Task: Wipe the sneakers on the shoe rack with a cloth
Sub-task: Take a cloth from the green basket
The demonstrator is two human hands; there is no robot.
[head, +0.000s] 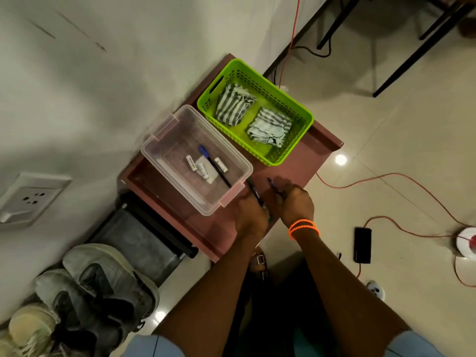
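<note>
Two striped grey-and-white cloths (235, 104) (270, 127) lie folded in a green perforated basket (304, 117) on a pink cabinet top (316, 150). Grey and white sneakers (103, 284) sit on a low rack at the lower left, beside the wall. My left hand (251, 217) is closed around a dark pen just off the corner of a clear plastic box (154, 145). My right hand (296, 202), with orange bands at the wrist, is closed around another pen whose tip points up and left. Both hands hover over the cabinet's near edge.
The clear box holds a blue-capped pen (213, 164) and small white labelled items. A black phone (362, 244) lies on the tiled floor with an orange cable (386, 176) running to a round white reel (466, 243). A wall socket (31, 197) is at the left. Dark chair legs (412, 57) stand top right.
</note>
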